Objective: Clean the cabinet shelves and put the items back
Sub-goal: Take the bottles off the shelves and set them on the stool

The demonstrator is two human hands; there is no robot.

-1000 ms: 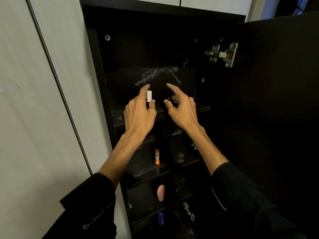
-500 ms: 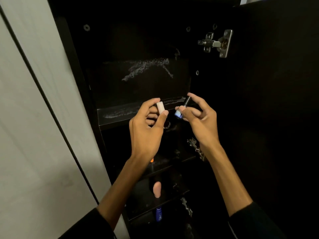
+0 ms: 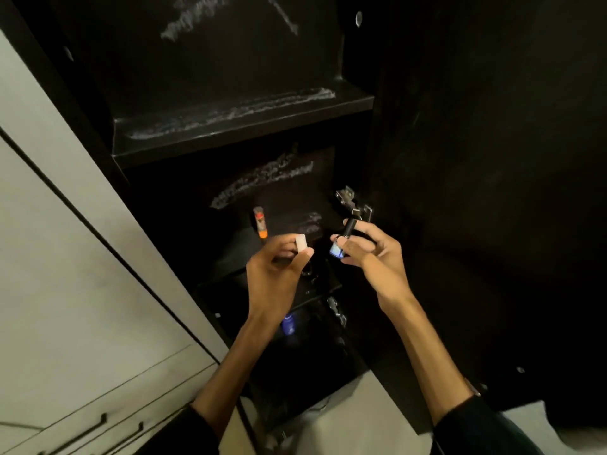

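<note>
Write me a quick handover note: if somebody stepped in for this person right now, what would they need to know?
Left hand: pinches a small white tube.
Right hand: grips a little bottle with a black cap.
Top shelf: nothing on it, white dusty smears remain.
Shelf below: an orange-tipped tube stands there. Lower down, a blue bottle.
Done: both handheld items are off the shelves.
Left: clear the rest, wipe the shelves, return everything.

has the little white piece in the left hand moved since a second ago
Yes. The white piece, pinched by the left hand, was above the top shelf; now it is below it, near the orange tube.
</note>
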